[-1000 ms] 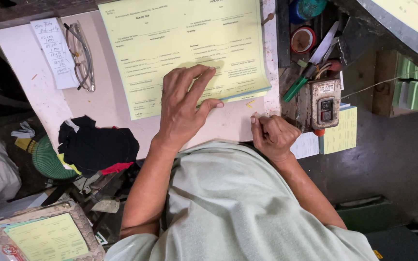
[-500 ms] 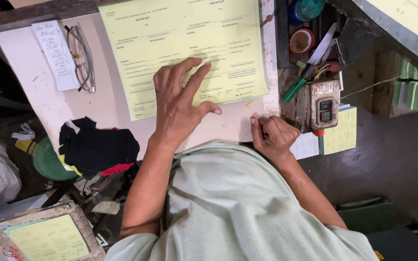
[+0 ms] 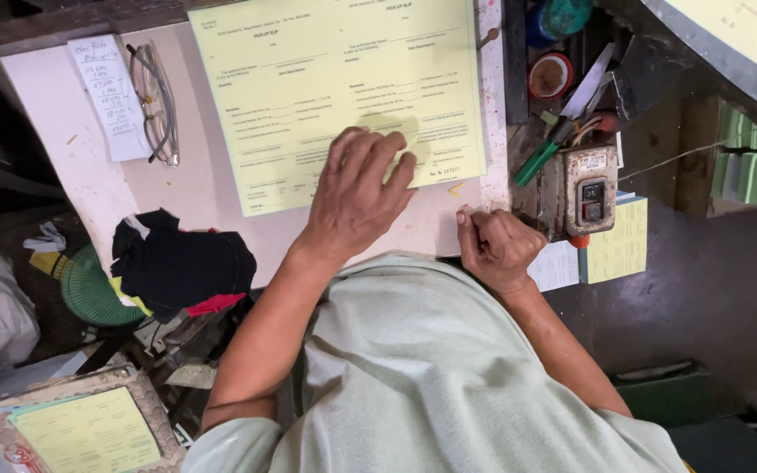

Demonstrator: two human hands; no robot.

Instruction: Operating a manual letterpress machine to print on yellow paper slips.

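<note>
Form [image 3: 343, 96]: laid flat on the table [image 3: 54, 131].
Left hand [image 3: 357, 193]: spread open, pressed on its lower edge.
Right hand [image 3: 494, 247]: curled closed beside it; contents cannot be told.
Risk: form may be creased if dragged.

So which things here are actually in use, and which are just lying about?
In use:
left hand flat on the yellow form sheet
right hand, closed, at the board's edge

Lying about:
eyeglasses
white note slip
dark cloth
switch box
green marker
</note>
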